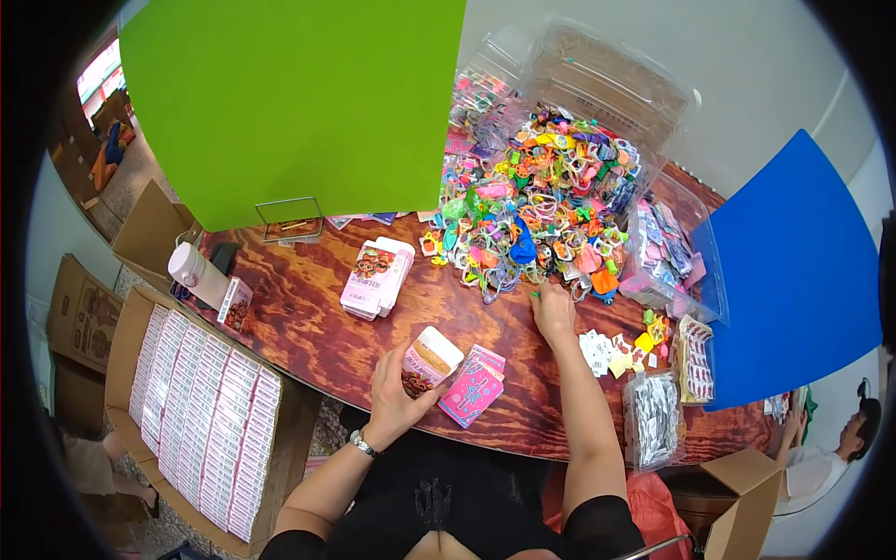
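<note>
My left hand (pixel 397 397) grips a small pink-and-white carton (pixel 431 359) with its top flap raised, tilted above the table. Pink printed packets (pixel 473 392) lie just right of that carton. My right hand (pixel 555 313) reaches to the near edge of a heap of small colourful plastic toys (pixel 551 205). Its fingers are drawn together by the toys, with a bit of green at the fingertips; what they hold is too small to name. Left of the heap, flattened pink-and-white cartons (pixel 378 277) are stacked on the wood-patterned table (pixel 317 350).
Left stand a large cardboard box (pixel 201 429) packed with cartons, a bottle (pixel 196 273) and a green panel (pixel 299 112). Right are a clear bin of packets (pixel 665 252), white sachets in a tub (pixel 653 420), white slips (pixel 595 352) and a blue panel (pixel 793 280). Another person sits far right.
</note>
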Action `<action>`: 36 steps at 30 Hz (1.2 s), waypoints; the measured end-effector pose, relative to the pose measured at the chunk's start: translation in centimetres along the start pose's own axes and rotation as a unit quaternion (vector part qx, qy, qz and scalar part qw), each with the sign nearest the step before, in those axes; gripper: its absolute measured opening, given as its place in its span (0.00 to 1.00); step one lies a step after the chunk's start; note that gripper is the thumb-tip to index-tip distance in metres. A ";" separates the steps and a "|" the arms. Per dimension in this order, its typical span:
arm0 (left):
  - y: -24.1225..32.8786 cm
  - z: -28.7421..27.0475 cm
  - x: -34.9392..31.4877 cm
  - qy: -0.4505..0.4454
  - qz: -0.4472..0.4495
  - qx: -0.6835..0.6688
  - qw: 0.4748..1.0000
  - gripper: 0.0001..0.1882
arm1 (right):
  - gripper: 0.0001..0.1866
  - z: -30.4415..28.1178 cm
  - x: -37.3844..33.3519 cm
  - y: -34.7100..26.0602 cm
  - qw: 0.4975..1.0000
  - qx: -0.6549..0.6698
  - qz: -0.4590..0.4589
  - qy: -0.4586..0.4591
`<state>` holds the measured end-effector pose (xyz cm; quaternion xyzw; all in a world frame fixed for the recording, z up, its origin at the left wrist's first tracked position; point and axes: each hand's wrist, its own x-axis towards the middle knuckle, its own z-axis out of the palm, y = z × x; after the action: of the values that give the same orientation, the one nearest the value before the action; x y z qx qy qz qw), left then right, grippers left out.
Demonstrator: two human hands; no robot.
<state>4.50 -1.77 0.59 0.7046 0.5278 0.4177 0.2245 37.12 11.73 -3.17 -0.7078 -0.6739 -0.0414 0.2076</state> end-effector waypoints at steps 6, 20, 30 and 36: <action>0.3 0.1 0.4 -0.005 0.009 -0.004 1.000 0.46 | 0.14 -1.7 -0.4 2.5 0.900 0.400 0.158 -0.078; -0.1 0.8 0.6 -0.011 0.017 -0.025 0.999 0.46 | 0.20 -7.5 -4.7 21.6 0.927 -0.010 0.277 0.254; 0.5 -0.3 0.1 -0.010 -0.005 -0.023 1.000 0.45 | 0.14 -1.3 -0.9 -2.6 0.957 0.275 -0.087 -0.016; 0.0 -0.5 -0.5 -0.008 -0.027 -0.027 0.999 0.45 | 0.17 1.5 -0.2 -6.6 0.989 0.070 -0.054 -0.119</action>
<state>4.06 -2.28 0.73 0.6870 0.5338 0.4198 0.2587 30.38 12.10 -3.04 -0.6543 -0.7319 0.0793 0.1730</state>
